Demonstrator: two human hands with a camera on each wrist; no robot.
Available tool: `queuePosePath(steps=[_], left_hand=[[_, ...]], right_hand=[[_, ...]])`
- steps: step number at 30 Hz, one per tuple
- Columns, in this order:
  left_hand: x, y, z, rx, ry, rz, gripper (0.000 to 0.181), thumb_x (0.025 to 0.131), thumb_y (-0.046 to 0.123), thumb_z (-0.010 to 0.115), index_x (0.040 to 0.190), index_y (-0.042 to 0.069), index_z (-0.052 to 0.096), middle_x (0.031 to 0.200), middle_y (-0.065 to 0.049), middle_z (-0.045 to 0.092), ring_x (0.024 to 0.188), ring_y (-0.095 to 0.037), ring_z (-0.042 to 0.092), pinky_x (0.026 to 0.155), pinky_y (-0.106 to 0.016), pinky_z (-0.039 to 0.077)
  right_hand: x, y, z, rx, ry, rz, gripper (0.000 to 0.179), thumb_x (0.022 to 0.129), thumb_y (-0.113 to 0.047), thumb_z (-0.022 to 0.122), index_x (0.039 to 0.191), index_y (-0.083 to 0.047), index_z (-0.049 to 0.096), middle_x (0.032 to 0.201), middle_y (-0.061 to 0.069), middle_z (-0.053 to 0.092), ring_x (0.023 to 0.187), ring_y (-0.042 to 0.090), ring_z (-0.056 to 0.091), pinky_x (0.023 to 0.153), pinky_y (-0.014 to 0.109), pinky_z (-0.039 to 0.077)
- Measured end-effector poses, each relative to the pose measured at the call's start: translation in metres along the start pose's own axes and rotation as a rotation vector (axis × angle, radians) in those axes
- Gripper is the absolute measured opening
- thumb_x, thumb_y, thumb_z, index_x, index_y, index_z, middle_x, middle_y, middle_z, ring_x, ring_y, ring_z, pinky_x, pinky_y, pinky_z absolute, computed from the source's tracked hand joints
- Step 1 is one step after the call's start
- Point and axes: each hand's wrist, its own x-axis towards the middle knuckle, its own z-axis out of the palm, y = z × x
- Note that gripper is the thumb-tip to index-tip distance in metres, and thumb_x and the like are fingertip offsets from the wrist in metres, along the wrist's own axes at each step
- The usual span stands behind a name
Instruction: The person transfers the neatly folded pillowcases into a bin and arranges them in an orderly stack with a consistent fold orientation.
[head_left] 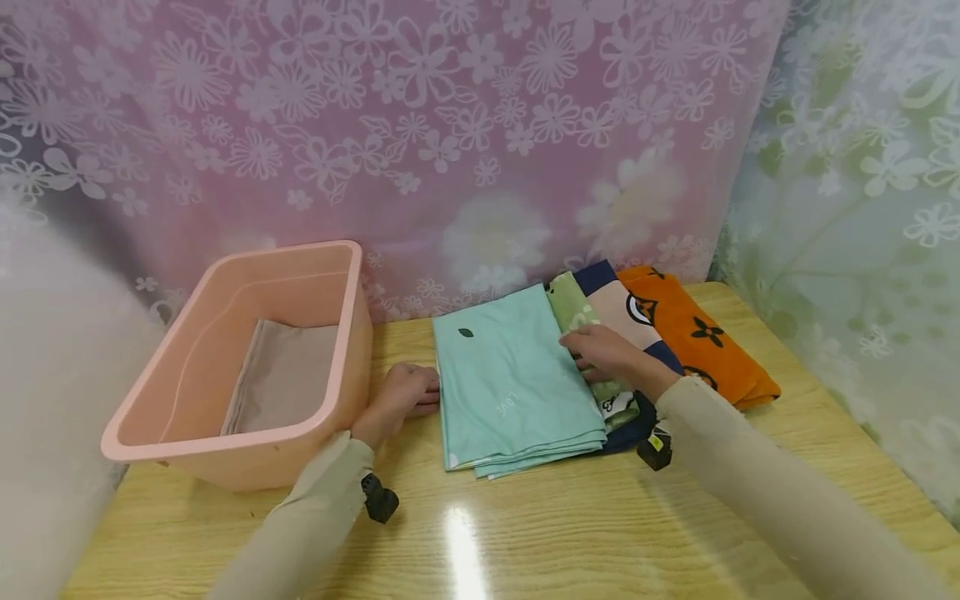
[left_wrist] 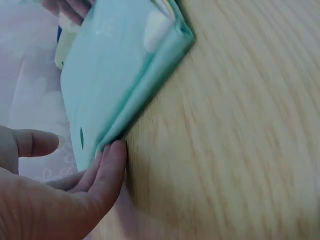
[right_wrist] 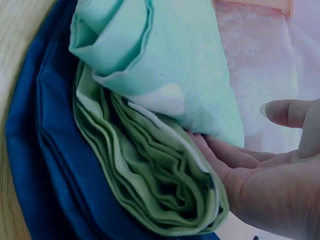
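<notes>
A folded mint-green cloth (head_left: 510,375) with a small leaf print lies on the table, partly over a folded light-green cloth (head_left: 573,302). My left hand (head_left: 405,392) touches its left edge; in the left wrist view the fingers (left_wrist: 107,167) lie extended along the fold and the thumb stands apart. At the opposite edge is my right hand (head_left: 611,354). Its fingertips are hidden under the mint cloth in the right wrist view, between it and the light-green cloth, with the thumb (right_wrist: 287,112) raised away from the fabric.
A pink plastic basin (head_left: 358,333) stands at the left with a folded greyish-beige cloth (head_left: 288,375) inside. Right of the mint cloth, a navy and pink cloth (head_left: 618,308) and an orange patterned cloth (head_left: 705,333) overlap. A floral curtain (head_left: 450,150) hangs behind the table (head_left: 540,533).
</notes>
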Motion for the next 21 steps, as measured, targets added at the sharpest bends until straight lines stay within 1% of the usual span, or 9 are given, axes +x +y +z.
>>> queuePosePath(steps=[4, 7, 10, 12, 14, 16, 18, 20, 21], left_hand=[[0.003, -0.001, 0.003, -0.026, 0.017, -0.014, 0.031, 0.092, 0.011, 0.051, 0.111, -0.011, 0.059, 0.103, -0.016, 0.058, 0.085, -0.022, 0.061, 0.086, -0.040, 0.051], [0.004, -0.004, 0.005, 0.003, 0.010, -0.021, 0.028, 0.092, 0.011, 0.053, 0.108, -0.011, 0.060, 0.095, -0.012, 0.055, 0.080, -0.020, 0.058, 0.082, -0.036, 0.053], [0.006, -0.007, 0.008, 0.044, -0.010, -0.020, 0.027, 0.091, 0.012, 0.056, 0.107, -0.010, 0.063, 0.091, -0.007, 0.053, 0.076, -0.016, 0.054, 0.075, -0.031, 0.054], [0.007, -0.009, 0.010, 0.041, -0.029, -0.020, 0.028, 0.091, 0.012, 0.057, 0.108, -0.010, 0.064, 0.090, -0.007, 0.055, 0.075, -0.015, 0.054, 0.072, -0.029, 0.053], [0.010, -0.011, 0.011, -0.002, -0.054, -0.023, 0.029, 0.091, 0.011, 0.057, 0.110, -0.010, 0.062, 0.092, -0.009, 0.059, 0.075, -0.015, 0.058, 0.071, -0.029, 0.053], [0.012, -0.013, 0.012, -0.062, -0.080, -0.042, 0.030, 0.092, 0.011, 0.057, 0.113, -0.010, 0.059, 0.094, -0.011, 0.063, 0.076, -0.017, 0.061, 0.070, -0.031, 0.053], [0.014, -0.012, 0.012, -0.109, -0.096, -0.065, 0.029, 0.091, 0.010, 0.057, 0.113, -0.009, 0.057, 0.094, -0.013, 0.065, 0.077, -0.018, 0.064, 0.070, -0.032, 0.054], [0.016, -0.011, 0.013, -0.127, -0.104, -0.082, 0.026, 0.090, 0.011, 0.058, 0.110, -0.005, 0.057, 0.092, -0.012, 0.066, 0.077, -0.018, 0.064, 0.068, -0.031, 0.054], [0.016, -0.009, 0.014, -0.114, -0.107, -0.082, 0.022, 0.090, 0.011, 0.059, 0.106, -0.004, 0.058, 0.089, -0.011, 0.065, 0.075, -0.017, 0.064, 0.067, -0.031, 0.053]], right_hand=[[0.006, 0.004, -0.001, 0.060, -0.001, 0.033, 0.065, 0.101, -0.032, 0.042, 0.149, 0.005, 0.016, 0.148, 0.026, 0.029, 0.130, 0.040, 0.037, 0.100, 0.048, 0.039], [0.011, 0.009, 0.000, 0.083, -0.003, 0.058, 0.062, 0.101, -0.029, 0.042, 0.147, 0.006, 0.021, 0.145, 0.027, 0.033, 0.129, 0.039, 0.040, 0.099, 0.046, 0.041], [0.014, 0.014, 0.003, 0.064, -0.001, 0.072, 0.059, 0.101, -0.028, 0.044, 0.145, 0.008, 0.027, 0.142, 0.028, 0.037, 0.125, 0.037, 0.044, 0.096, 0.045, 0.044], [0.016, 0.016, 0.004, 0.041, 0.005, 0.067, 0.055, 0.100, -0.026, 0.045, 0.141, 0.008, 0.034, 0.136, 0.027, 0.042, 0.120, 0.035, 0.048, 0.092, 0.044, 0.047], [0.018, 0.016, 0.005, 0.019, 0.021, 0.054, 0.043, 0.099, -0.025, 0.047, 0.129, 0.006, 0.046, 0.124, 0.023, 0.049, 0.109, 0.031, 0.054, 0.087, 0.041, 0.050], [0.019, 0.016, 0.006, 0.000, 0.040, 0.047, 0.027, 0.098, -0.025, 0.049, 0.105, 0.000, 0.055, 0.104, 0.015, 0.053, 0.094, 0.026, 0.057, 0.079, 0.037, 0.053], [0.021, 0.016, 0.006, -0.029, 0.047, 0.028, 0.026, 0.098, -0.025, 0.050, 0.081, -0.005, 0.050, 0.082, 0.008, 0.047, 0.079, 0.022, 0.056, 0.070, 0.034, 0.052], [0.022, 0.016, 0.005, -0.044, 0.058, 0.019, 0.033, 0.098, -0.024, 0.051, 0.070, -0.011, 0.041, 0.069, 0.003, 0.037, 0.070, 0.020, 0.053, 0.066, 0.032, 0.051], [0.022, 0.016, 0.005, -0.054, 0.061, 0.009, 0.035, 0.098, -0.024, 0.052, 0.067, -0.012, 0.039, 0.065, 0.001, 0.033, 0.067, 0.019, 0.052, 0.065, 0.031, 0.051]])
